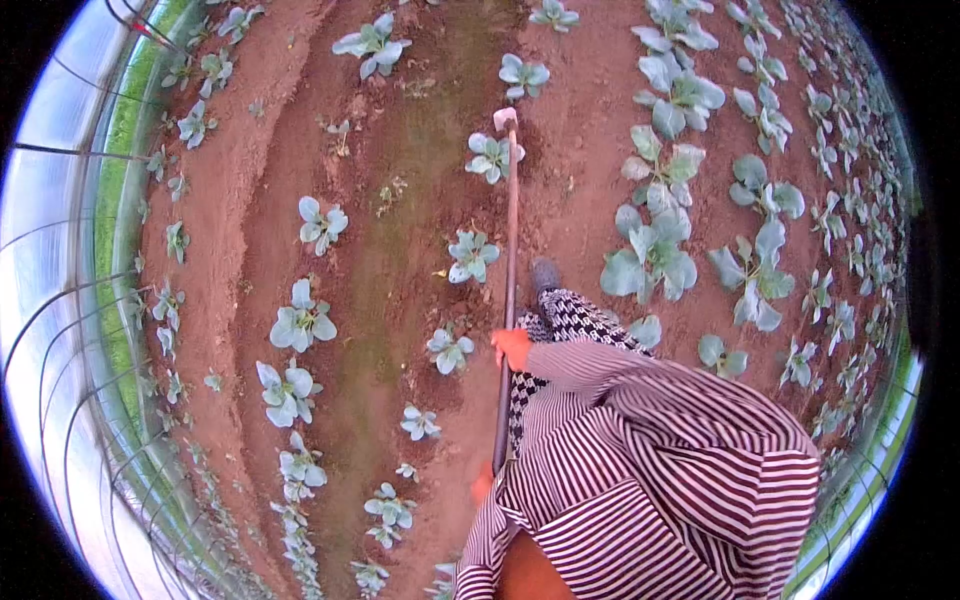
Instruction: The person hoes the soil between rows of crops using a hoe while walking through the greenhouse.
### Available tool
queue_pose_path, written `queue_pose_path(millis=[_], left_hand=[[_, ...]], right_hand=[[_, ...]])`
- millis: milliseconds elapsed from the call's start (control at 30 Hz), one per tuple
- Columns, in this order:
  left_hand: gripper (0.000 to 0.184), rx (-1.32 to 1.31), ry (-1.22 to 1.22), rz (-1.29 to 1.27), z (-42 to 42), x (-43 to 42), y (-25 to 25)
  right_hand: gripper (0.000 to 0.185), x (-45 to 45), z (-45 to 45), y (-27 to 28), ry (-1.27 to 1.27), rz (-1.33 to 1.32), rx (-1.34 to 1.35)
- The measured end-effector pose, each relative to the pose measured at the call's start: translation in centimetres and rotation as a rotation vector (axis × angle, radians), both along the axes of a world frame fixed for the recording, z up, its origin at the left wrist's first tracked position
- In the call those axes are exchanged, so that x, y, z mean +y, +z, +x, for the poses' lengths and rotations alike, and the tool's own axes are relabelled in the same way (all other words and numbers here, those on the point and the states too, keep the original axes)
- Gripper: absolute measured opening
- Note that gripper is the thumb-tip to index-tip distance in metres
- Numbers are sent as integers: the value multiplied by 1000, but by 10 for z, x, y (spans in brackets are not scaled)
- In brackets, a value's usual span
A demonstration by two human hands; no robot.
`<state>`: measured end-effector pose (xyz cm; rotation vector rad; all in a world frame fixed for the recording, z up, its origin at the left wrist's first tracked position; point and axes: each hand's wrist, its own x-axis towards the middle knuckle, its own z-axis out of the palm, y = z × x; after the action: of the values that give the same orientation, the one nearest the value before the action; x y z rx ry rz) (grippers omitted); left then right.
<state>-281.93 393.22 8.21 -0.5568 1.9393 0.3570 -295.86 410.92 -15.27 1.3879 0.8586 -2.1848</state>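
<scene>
A long-handled hoe stretches forward from my body, its pale blade at the far end over the brown soil. Just left of the handle's far end grows a young cabbage-like plant, a few of whose leaves lie close beside the shaft. My right hand is wrapped round the middle of the handle. Lower down, my left hand grips near the handle's rear end, partly hidden by the striped sleeve. Whether the blade touches the ground I cannot tell.
Rows of leafy plants run on both sides, with larger ones to the right and smaller ones to the left. My shoe stands between rows. A greenhouse wall with curved ribs borders the left.
</scene>
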Motion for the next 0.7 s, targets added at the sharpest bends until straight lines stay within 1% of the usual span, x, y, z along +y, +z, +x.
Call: queue_pose_path(millis=[33,100,133,167,233,300,333,367,400,433,467,500,533,600,633,700], left_hand=[[41,216,133,46,28,-15,-32],[39,265,-97,11,15,-14,-72],[39,269,-217,-15,-11,6,-43],[33,362,-260,24,-44,28,-15],[29,564,-164,1,-73,53,-29],[24,649,-101,51,-122,95,-28],[23,744,-136,216,-143,106,-43],[20,743,-85,238,-169,133,-41],[20,794,-98,330,-192,156,-46],[20,846,-110,421,-215,180,-51],[19,804,-50,449,-240,213,-49],[18,764,7,475,-262,245,-47],[18,792,18,510,-280,272,-50],[16,841,21,580,-315,327,-56],[15,822,28,589,-330,350,-64],[15,626,106,624,-347,387,-70]], right_hand=[[15,4,-10,5,29,82,-5],[16,6,-33,24,78,236,-22],[20,15,-52,38,6,193,29],[25,28,-81,51,-70,146,72],[22,52,-134,64,-127,176,183],[21,94,-191,110,-117,171,292],[20,115,-215,124,-120,238,404],[19,137,-238,137,-122,304,513],[18,165,-261,161,-42,403,531],[18,192,-284,169,-13,545,603],[20,221,-305,195,-11,647,548],[20,250,-331,193,79,792,499],[19,276,-353,190,40,784,522],[21,329,-396,180,53,899,498],[22,353,-410,173,85,873,475],[24,400,-423,155,155,805,414]])
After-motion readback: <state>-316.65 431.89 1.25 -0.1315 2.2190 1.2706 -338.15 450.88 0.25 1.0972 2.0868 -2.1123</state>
